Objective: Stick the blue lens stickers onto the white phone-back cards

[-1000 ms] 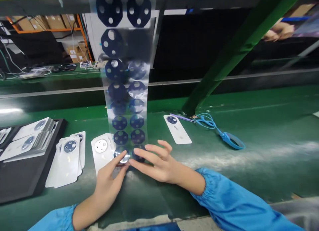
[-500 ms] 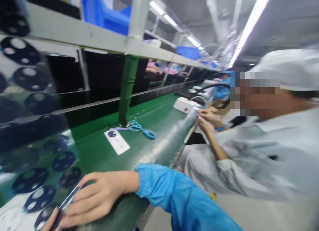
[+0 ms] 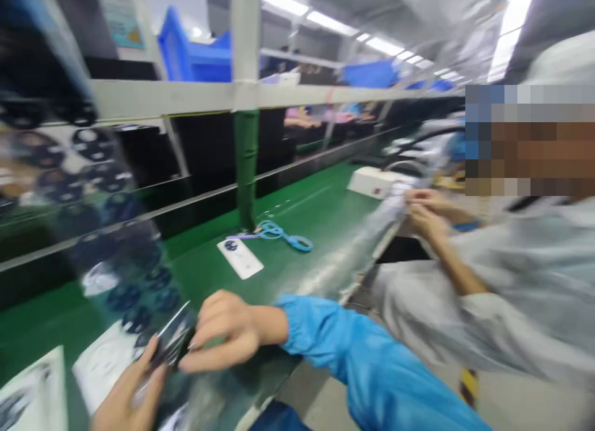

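Note:
My left hand (image 3: 132,387), at the lower left, grips a flat, dark, glossy panel (image 3: 174,338) between thumb and fingers; it looks like a phone, but blur hides its details. My right hand (image 3: 227,332), in a blue sleeve (image 3: 357,350), is closed with thumb and fingertips pinched beside the panel's right edge. What those fingertips hold, if anything, cannot be made out. Behind the hands hangs a clear plastic strip (image 3: 116,214) bearing several dark round camera-lens-shaped pieces. White printed sheets (image 3: 35,394) lie at the lower left.
On the green bench (image 3: 320,208) lie a white phone-shaped plate (image 3: 240,259) and blue scissors (image 3: 300,242). A white box (image 3: 369,182) stands farther back. A green-wrapped post (image 3: 246,170) rises behind the scissors. On the right sits a co-worker in pale clothing (image 3: 520,294).
The view has swung left, and scene items shift rightward. My right hand has gone from lying spread over the dark panel to a pinch beside its edge. More of my left hand shows.

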The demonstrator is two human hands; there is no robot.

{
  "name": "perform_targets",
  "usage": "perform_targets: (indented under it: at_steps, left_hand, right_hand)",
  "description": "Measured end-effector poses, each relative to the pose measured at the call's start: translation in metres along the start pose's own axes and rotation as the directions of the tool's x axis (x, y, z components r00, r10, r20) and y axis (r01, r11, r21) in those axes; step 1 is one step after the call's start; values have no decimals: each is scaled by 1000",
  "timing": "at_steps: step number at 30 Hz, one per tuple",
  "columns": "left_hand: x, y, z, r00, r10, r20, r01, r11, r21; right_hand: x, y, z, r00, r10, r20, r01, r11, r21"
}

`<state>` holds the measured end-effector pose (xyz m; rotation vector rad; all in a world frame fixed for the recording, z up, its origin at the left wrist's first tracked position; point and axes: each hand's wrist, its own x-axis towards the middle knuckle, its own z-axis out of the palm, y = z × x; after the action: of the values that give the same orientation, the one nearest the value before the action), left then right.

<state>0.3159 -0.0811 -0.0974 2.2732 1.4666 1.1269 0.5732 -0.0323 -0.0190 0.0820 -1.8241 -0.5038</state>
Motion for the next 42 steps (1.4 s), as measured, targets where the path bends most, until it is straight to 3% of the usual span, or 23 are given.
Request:
perform_targets:
  at_steps: [1,2,3,4,5,6,8,10,12,14,15,18,20,24,28,32,36,42]
  left_hand:
    - [-1,10,-1,992,125,-21,-122,988,95]
    - [-1,19,0,988,157,9,-157,977,142]
    - [-2,25,2,988,150,41,-155,970,186]
    - [-2,29,5,987,146,73,-159,963,220]
    - [-3,31,7,982,152,108,-174,955,239]
    - [-5,32,7,980,159,123,-186,948,259]
    - [-13,33,2,975,186,122,-213,935,282]
    - [-24,33,-9,965,234,115,-258,919,299]
    - [-34,29,-24,951,281,129,-309,883,353]
    - [-39,21,-37,947,281,154,-320,839,440]
    - [-41,16,-41,951,263,163,-310,823,476]
    - [-40,1,-43,950,214,228,-302,812,499]
    - [-38,-6,-40,930,221,295,-343,811,474]
    - [-34,-13,-37,910,242,338,-377,822,427]
    - [-32,-17,-38,914,261,311,-373,842,390]
    - [-33,-16,-32,922,255,292,-355,856,376]
    - [-35,-15,-22,944,259,205,-320,869,378]
    - [-35,-13,-18,951,232,203,-294,881,371]
  right_hand:
    - [9,-7,-6,973,228,-24,-226,972,61]
    - [16,-12,-11,884,467,-32,-462,880,109]
    - [20,-15,-14,784,621,-2,-608,768,203]
    - [22,-15,-15,658,752,42,-725,617,307]
    - [24,-15,-12,477,877,56,-820,421,388]
    - [25,-14,-6,337,933,126,-855,248,456]
    - [33,-13,12,126,928,350,-864,-71,499]
    - [45,-15,38,6,827,562,-839,-302,453]
    - [57,-16,67,-78,690,719,-790,-483,377]
    - [64,-16,100,-116,576,809,-746,-588,312]
    - [64,-14,116,-120,557,822,-750,-593,292]
    - [47,-6,157,-142,634,760,-836,-488,251]
    - [26,2,171,-178,671,719,-873,-445,199]
    - [-12,13,171,-271,667,694,-890,-449,84]
    - [-23,20,163,-330,611,720,-894,-446,-31]
    - [-23,27,163,-346,561,752,-904,-414,-108]
    - [-22,31,163,-368,547,752,-912,-371,-177]
    - [-21,36,163,-369,486,792,-893,-422,-156]
